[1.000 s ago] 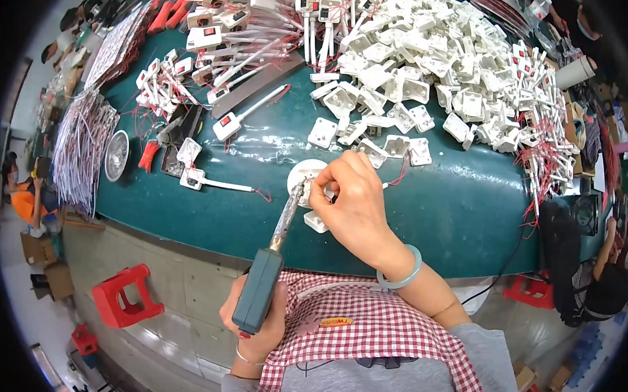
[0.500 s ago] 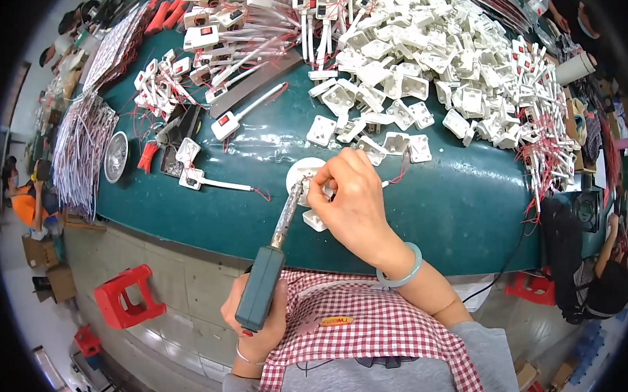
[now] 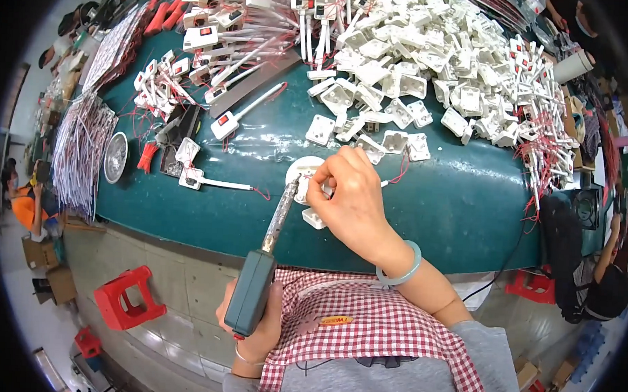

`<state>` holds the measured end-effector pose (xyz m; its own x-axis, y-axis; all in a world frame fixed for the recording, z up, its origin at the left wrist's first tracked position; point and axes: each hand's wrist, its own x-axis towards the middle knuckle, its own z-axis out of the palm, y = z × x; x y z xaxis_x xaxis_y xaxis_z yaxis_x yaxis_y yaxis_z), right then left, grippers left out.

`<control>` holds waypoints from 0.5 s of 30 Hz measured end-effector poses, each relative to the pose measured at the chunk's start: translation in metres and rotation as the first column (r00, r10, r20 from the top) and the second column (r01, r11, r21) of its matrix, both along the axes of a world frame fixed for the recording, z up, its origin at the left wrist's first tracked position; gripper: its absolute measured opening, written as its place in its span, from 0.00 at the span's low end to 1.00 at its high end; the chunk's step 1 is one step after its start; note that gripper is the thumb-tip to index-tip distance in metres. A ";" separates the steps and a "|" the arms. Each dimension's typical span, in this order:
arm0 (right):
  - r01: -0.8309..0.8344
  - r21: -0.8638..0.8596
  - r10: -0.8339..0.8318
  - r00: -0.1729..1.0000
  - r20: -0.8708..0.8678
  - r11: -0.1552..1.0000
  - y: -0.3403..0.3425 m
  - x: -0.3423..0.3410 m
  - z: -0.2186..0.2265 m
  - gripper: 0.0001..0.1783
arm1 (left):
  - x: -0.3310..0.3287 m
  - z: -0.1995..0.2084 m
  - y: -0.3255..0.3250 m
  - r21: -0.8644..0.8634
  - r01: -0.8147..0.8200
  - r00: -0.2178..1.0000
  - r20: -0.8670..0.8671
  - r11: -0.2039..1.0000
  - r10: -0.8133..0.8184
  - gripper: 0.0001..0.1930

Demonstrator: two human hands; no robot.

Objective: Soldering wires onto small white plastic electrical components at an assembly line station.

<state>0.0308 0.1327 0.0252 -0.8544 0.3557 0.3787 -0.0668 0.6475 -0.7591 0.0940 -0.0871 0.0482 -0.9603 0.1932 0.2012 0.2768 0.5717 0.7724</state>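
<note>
My left hand point(image 3: 272, 319) is closed round the dark green handle of a long-shafted tool point(image 3: 249, 295). Its mottled metal shaft slants up and its tip touches or hovers just over a small white plastic housing point(image 3: 302, 190). My right hand point(image 3: 354, 201) pinches that housing with thumb and forefinger, on a round white base point(image 3: 298, 169). My fingers cover much of the housing. A white cord end with a red wire point(image 3: 399, 176) sticks out to the right of my hand. Just below my fingers lies a loose white housing piece point(image 3: 313, 218).
A big heap of white housing pieces point(image 3: 404, 49) fills the back of the green table point(image 3: 257, 225). Corded switch units with red rockers point(image 3: 224, 125) lie at the left and right. A metal bowl point(image 3: 116, 157) and a dark tray point(image 3: 172, 163) sit left. Red stools point(image 3: 129, 296) stand below.
The tool's handle and my left hand have shifted slightly left, and the tool's tip has lifted a little. My right hand stays nearly in place.
</note>
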 end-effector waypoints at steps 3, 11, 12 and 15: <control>0.002 0.009 -0.002 1.000 -0.010 1.000 0.001 0.000 0.000 0.07 | -0.002 0.003 0.004 0.000 0.001 1.000 0.025 1.000 -0.001 0.12; 0.013 0.005 -0.013 0.999 -0.036 1.000 0.001 0.000 -0.003 0.08 | -0.004 0.004 0.009 0.003 0.024 0.999 0.038 1.000 -0.024 0.10; 0.016 0.012 -0.015 0.999 -0.034 1.000 0.001 0.000 -0.003 0.07 | -0.004 0.005 0.009 0.003 0.025 0.999 0.038 1.000 -0.025 0.10; -0.009 -0.006 0.009 1.000 -0.005 1.000 0.000 0.000 -0.001 0.07 | -0.003 0.004 0.007 0.011 0.008 1.000 0.016 1.000 -0.008 0.10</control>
<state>0.0309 0.1332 0.0242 -0.8557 0.3504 0.3808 -0.0766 0.6420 -0.7628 0.0910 -0.0800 0.0518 -0.9619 0.1987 0.1878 0.2687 0.5611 0.7829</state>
